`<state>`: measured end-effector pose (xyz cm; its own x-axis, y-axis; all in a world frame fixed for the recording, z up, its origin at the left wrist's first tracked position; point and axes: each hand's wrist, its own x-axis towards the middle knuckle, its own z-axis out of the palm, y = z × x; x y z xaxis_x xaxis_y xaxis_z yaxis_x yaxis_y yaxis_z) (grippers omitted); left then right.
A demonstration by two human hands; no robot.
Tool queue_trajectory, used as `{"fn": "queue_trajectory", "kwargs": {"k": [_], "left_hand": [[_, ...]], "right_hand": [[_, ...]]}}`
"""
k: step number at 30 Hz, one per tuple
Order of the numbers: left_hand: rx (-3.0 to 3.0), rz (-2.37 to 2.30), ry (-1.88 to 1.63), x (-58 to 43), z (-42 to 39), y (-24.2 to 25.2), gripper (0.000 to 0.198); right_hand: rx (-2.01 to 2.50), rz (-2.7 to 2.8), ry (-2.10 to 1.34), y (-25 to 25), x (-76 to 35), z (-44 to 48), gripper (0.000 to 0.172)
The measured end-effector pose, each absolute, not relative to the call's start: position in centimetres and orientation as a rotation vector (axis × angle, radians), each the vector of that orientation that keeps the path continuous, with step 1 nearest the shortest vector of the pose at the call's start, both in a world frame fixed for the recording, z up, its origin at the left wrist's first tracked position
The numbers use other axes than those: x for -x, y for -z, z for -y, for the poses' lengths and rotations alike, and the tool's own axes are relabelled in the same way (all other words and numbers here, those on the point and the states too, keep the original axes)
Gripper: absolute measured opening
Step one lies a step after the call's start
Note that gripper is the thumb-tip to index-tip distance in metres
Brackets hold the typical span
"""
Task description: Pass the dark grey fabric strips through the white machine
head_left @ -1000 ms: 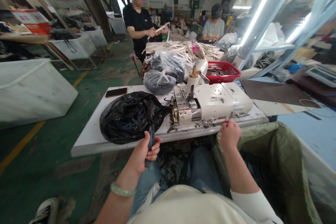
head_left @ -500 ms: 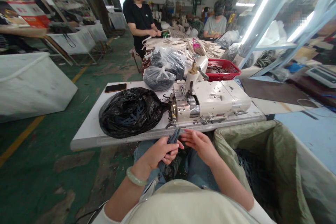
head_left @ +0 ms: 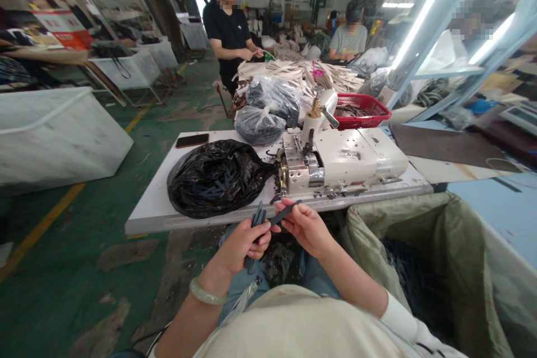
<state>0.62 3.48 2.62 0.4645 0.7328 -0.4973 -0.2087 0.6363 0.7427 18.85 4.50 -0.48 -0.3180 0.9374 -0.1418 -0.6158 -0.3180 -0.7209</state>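
My left hand (head_left: 248, 239) is closed round a small bundle of dark grey strips (head_left: 259, 218), whose ends stick out above and below the fist. My right hand (head_left: 305, 225) pinches a single dark strip (head_left: 286, 212) between thumb and fingers, slanting up to the right; its lower end reaches the left hand. Both hands are above my lap, in front of the table edge. Just beyond them stands a cream-coloured machine (head_left: 348, 162) with a metal working head, dark scraps scattered round it. Left of it lies an open black plastic bag (head_left: 218, 179) with dark strips inside.
A phone (head_left: 192, 140) lies on the white table (head_left: 146, 210). Behind are clear bags of dark pieces (head_left: 260, 123), a pile of pale strips (head_left: 289, 71) and a red basket (head_left: 363, 112). A green sack (head_left: 457, 235) holding dark strips stands at my right. A person (head_left: 229, 28) stands across.
My right hand, earlier open beside the bundle, now pinches one strip apart from it. My left hand with the bundle has shifted left and slightly down. The view has turned slightly left.
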Motion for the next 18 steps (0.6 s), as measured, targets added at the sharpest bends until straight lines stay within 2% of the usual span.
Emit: {"fn": "queue_trajectory", "kwargs": {"k": [4, 9, 12, 18], "left_hand": [[-0.648, -0.891, -0.620, -1.1, -3.5, -2.5, 0.026], [-0.484, -0.735, -0.520, -1.4, -3.4, -2.0, 0.022], [-0.434, -0.697, -0.476, -2.0, -3.1, -1.6, 0.022], [-0.477, -0.813, -0.570, -1.4, -3.5, -1.0, 0.024]], "right_hand": [[0.664, 0.728, -1.807, 0.9, -18.8, -4.4, 0.026], [0.584, 0.774, -1.764, 1.3, -18.1, -4.3, 0.027], [0.595, 0.810, -1.757, 0.9, -18.0, -5.5, 0.035], [1.074, 0.605, -1.521, 0.3, -21.2, -13.1, 0.037]]}}
